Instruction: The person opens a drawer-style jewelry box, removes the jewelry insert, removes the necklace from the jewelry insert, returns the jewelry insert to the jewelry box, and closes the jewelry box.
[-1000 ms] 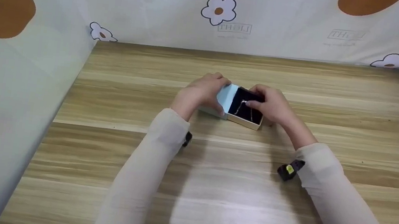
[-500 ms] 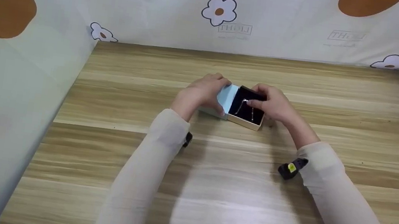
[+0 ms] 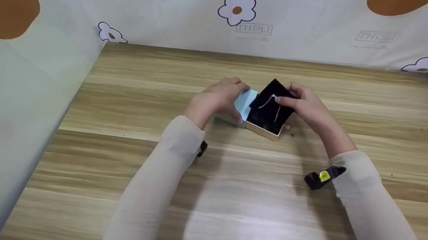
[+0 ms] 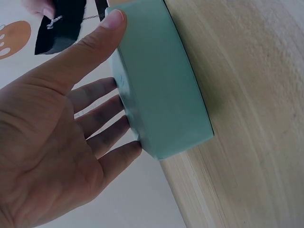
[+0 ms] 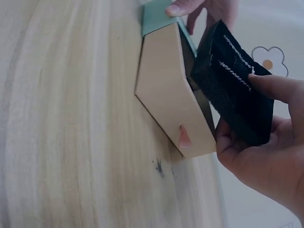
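Observation:
A small jewelry box stands at the table's middle, its teal sleeve (image 3: 245, 99) on the left and its cream drawer (image 3: 263, 132) slid out to the right. My left hand (image 3: 214, 100) grips the sleeve, thumb on the near side and fingers on the far side. Between thumb and fingers, my right hand (image 3: 313, 107) pinches a black velvet pad (image 5: 235, 97) that bears a thin silver chain (image 5: 237, 52). The pad is tilted, its far end raised out of the drawer. A pink ribbon tab (image 5: 184, 137) sticks out of the drawer's end.
The box stands on a wood-grain table (image 3: 252, 207). Behind it and to the left hangs a pale sheet (image 3: 171, 7) printed with flowers and brown shapes. Dark wrist cameras (image 3: 320, 177) sit at the sleeves' cuffs.
My right hand has moved up and to the right, tilting the black pad with the chain up out of the drawer. My left hand keeps its hold on the sleeve.

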### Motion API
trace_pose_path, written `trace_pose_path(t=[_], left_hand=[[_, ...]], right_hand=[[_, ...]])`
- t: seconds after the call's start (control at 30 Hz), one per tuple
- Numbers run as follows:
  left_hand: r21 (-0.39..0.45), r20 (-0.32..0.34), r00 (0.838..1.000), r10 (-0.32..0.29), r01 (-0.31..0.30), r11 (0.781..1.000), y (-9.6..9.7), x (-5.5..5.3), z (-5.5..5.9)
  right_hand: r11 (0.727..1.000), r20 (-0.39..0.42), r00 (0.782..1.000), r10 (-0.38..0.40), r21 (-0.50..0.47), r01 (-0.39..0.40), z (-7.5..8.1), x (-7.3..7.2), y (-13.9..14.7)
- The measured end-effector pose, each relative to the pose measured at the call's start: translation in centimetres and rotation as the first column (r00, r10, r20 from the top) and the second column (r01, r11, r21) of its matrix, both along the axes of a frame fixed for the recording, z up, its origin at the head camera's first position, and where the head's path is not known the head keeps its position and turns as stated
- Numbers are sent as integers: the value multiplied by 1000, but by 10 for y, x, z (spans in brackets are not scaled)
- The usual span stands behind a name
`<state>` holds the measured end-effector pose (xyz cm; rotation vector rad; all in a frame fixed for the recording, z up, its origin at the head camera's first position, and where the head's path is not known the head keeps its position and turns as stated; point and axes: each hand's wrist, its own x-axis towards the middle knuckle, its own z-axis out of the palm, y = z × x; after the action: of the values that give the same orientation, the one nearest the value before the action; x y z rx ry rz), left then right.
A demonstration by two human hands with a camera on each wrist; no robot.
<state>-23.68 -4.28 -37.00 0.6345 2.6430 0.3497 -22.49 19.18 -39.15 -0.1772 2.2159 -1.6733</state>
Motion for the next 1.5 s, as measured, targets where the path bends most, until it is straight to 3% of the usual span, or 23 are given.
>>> trace_pose_path(t=[0.1, 0.2, 0.4, 0.63, 0.77, 0.83, 0.87, 0.93, 0.97, 1.03, 1.07, 1.13, 1.2, 1.27, 1.33, 1.43, 1.5], left_hand=[[-2, 0, 1000, -7, 7, 1000, 0, 1, 1], [-12, 1, 1000, -10, 10, 1000, 0, 1, 0], [-6, 0, 1000, -11, 11, 1000, -3, 1, -4], [68, -14, 1000, -11, 11, 998, -14, 4, -13], [182, -78, 997, 30, -16, 983, -19, 12, -8], [282, -107, 992, 59, -27, 959, -20, 18, -2], [353, -107, 992, 66, -25, 935, -20, 22, 1], [515, -66, 996, 63, -20, 857, -19, 28, 8], [597, -35, 998, 54, -22, 802, -18, 31, 10], [750, 52, 998, 19, -51, 659, -16, 37, 15], [809, 94, 996, -2, -75, 583, -14, 40, 16], [878, 155, 988, -9, -134, 460, -11, 44, 18], [906, 200, 980, 2, -186, 381, -7, 48, 20], [911, 227, 973, 32, -224, 347, -2, 51, 21], [904, 256, 964, 79, -267, 332, 1, 52, 22], [894, 286, 944, 164, -325, 309, 4, 52, 23], [888, 303, 927, 220, -358, 288, 4, 52, 23]], right_hand=[[987, 62, 997, -45, -153, 54, 2, 2, 1], [943, 129, 988, -82, -312, 118, 4, 5, 0], [832, 259, 958, -123, -500, 242, 10, 12, -4], [685, 332, 935, -126, -653, 324, 19, 22, -17], [594, 376, 920, -112, -717, 365, 27, 27, -26], [551, 400, 910, -108, -738, 389, 30, 29, -30], [527, 412, 905, -107, -748, 403, 32, 30, -31], [482, 430, 897, -105, -767, 424, 35, 32, -35], [465, 433, 895, -107, -774, 430, 36, 33, -37], [438, 429, 896, -118, -787, 435, 38, 36, -40], [439, 414, 901, -126, -791, 425, 38, 37, -42], [459, 375, 916, -143, -794, 397, 38, 39, -46], [478, 348, 925, -150, -794, 376, 38, 40, -49], [512, 318, 934, -161, -783, 354, 36, 40, -52], [535, 296, 939, -178, -772, 345, 35, 41, -53], [627, 203, 941, -271, -705, 333, 35, 43, -55], [673, 123, 928, -351, -656, 341, 35, 44, -55]])
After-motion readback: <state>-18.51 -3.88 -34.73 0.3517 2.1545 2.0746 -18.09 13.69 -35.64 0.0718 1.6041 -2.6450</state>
